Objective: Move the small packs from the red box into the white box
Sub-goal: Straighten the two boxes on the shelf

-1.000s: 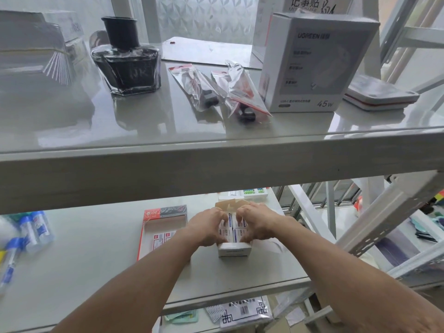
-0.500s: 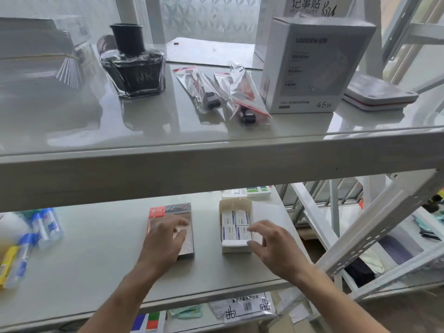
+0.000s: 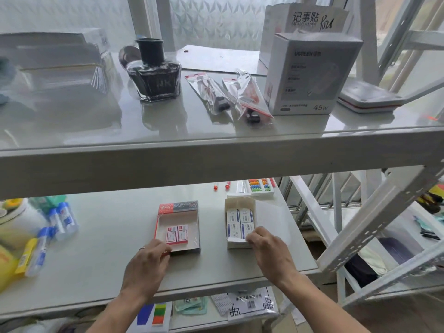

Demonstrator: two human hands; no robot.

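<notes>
Two small packs [image 3: 176,234] sat at the near end of the red box [image 3: 178,226] on the lower shelf [image 3: 101,239]; far end bare. Left hand [image 3: 147,267] rested loose on the box's near-left corner, gripping nothing. Right hand [image 3: 269,252] touched the white box [image 3: 239,224]'s near-right edge; grip state unclear. Clear shelf gap between boxes.

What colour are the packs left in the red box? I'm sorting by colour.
Red and white packs, clearest in the head view.
</notes>
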